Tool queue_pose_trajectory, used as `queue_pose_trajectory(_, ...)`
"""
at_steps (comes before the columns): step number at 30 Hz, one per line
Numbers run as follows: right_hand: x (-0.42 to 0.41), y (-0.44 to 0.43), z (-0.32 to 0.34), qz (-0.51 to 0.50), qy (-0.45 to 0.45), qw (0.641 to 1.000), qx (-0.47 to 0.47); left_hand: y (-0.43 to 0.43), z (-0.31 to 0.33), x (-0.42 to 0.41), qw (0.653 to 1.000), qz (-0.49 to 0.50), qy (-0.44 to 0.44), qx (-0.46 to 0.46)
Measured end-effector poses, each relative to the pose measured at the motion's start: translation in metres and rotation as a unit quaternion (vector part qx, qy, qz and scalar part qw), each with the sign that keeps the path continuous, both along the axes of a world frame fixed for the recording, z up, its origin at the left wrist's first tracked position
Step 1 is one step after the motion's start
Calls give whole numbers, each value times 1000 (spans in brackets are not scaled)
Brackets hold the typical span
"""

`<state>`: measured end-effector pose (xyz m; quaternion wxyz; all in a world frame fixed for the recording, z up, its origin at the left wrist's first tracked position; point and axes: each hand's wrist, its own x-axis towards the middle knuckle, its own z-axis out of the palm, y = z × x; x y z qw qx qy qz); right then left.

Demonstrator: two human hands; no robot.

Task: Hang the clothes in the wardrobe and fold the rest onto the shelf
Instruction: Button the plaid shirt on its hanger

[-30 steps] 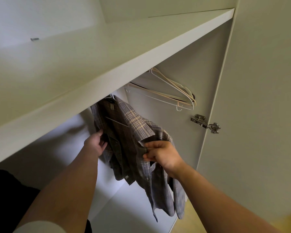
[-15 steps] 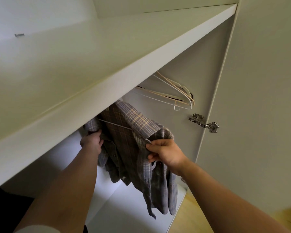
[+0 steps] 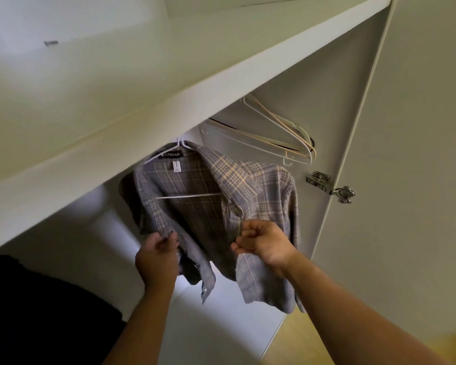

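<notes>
The left hand (image 3: 157, 256) and right hand (image 3: 264, 243) each pinch the plaid shirt (image 3: 263, 185) (shelf (image 3: 169, 109) overhead, bare hangers (image 3: 306, 150) beside).

Turns the plaid shirt (image 3: 261, 185) from side-on to front-on, baring collar label (image 3: 172, 154) and hanger bar (image 3: 187, 195). Shifts the left hand (image 3: 157, 259) from the far shoulder to one front edge; sets the right hand (image 3: 266, 245) pinching the other.
</notes>
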<state>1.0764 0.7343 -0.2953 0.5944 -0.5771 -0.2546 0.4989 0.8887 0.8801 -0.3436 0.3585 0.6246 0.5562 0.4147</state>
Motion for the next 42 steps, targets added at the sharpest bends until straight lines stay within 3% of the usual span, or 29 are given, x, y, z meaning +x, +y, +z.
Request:
queue_pose_trajectory(4, -6, -3, -2, -19, -6, 999, 40, -40, 29, 2, 996, -17, 14, 82)
queue_pose_trajectory(14, -14, -20, 7, -39, 71, 990, 115, -97, 90, 10, 990, 33, -53, 128)
queue_pose_trajectory(23, -19, -24, 24, -28, 94, 984, 148, -104, 104, 12, 985, -13, -37, 169)
queue_pose_trajectory(28, -22, -29, 28, 3, 65, 985, 158, -106, 104, 10, 989, -27, -40, 142)
queue_pose_trajectory(32, -23, -31, 28, 20, 99, 979, 177, -105, 100, 5, 992, -38, -51, 109)
queue_pose_trajectory(37, -23, -32, 27, 42, 155, 971, 178, -105, 98, 0, 991, -59, -114, 46)
queue_pose_trajectory(42, -26, -35, 29, 70, 133, 972, 180, -107, 94, -3, 982, -83, -170, 10)
